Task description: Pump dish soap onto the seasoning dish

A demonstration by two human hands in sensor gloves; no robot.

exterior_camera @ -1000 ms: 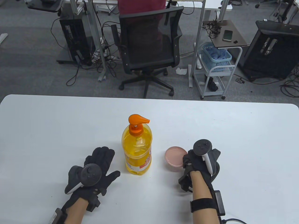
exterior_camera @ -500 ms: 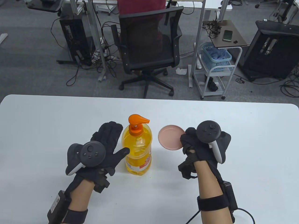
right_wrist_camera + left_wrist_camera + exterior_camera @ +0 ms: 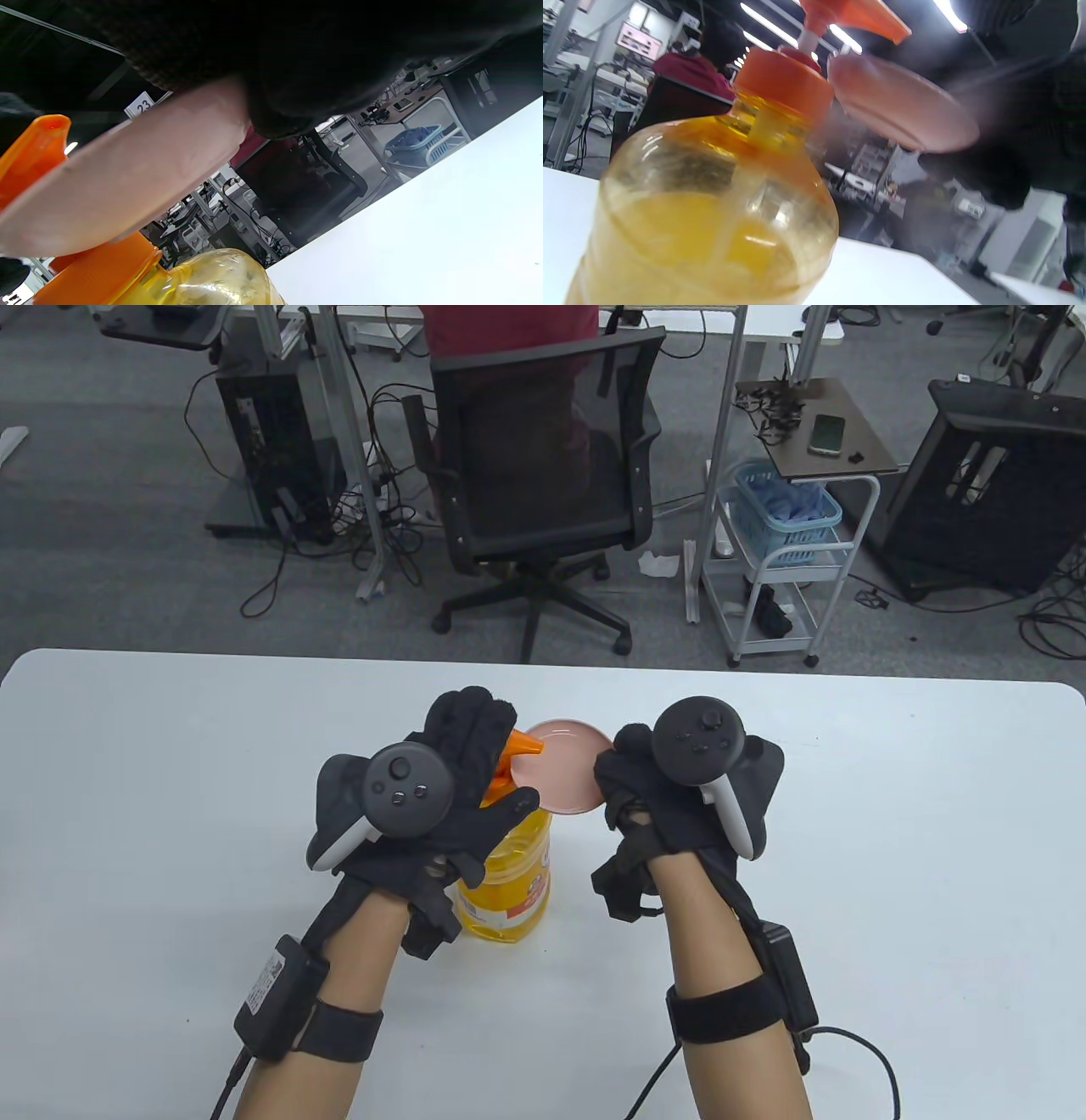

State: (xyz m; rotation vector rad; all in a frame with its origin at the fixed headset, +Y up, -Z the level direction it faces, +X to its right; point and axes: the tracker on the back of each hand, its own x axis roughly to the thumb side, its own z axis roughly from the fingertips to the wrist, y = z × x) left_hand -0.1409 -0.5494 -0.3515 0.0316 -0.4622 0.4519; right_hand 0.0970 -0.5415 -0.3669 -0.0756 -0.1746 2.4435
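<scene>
A yellow dish soap bottle (image 3: pixel 509 882) with an orange pump stands at the table's middle. My left hand (image 3: pixel 475 755) is above it. Its fingers (image 3: pixel 465 721) lie stretched over the pump head and its thumb (image 3: pixel 512 806) is by the neck. My right hand (image 3: pixel 624 785) grips the pink seasoning dish (image 3: pixel 564 772) by its right rim and holds it lifted, just under the orange nozzle (image 3: pixel 528 744). The left wrist view shows the nozzle (image 3: pixel 859 17) over the dish (image 3: pixel 903 110), with the white pump stem showing. The right wrist view shows the dish (image 3: pixel 118 169) beside the nozzle (image 3: pixel 34 148).
The white table (image 3: pixel 891 831) stretches wide to both sides of the bottle. Beyond its far edge stand a black office chair (image 3: pixel 543 475) and a white cart with a blue basket (image 3: pixel 789 513).
My right hand lifted the dish off the table and carried it left to the nozzle. My left hand rose from the table and moved over the pump head.
</scene>
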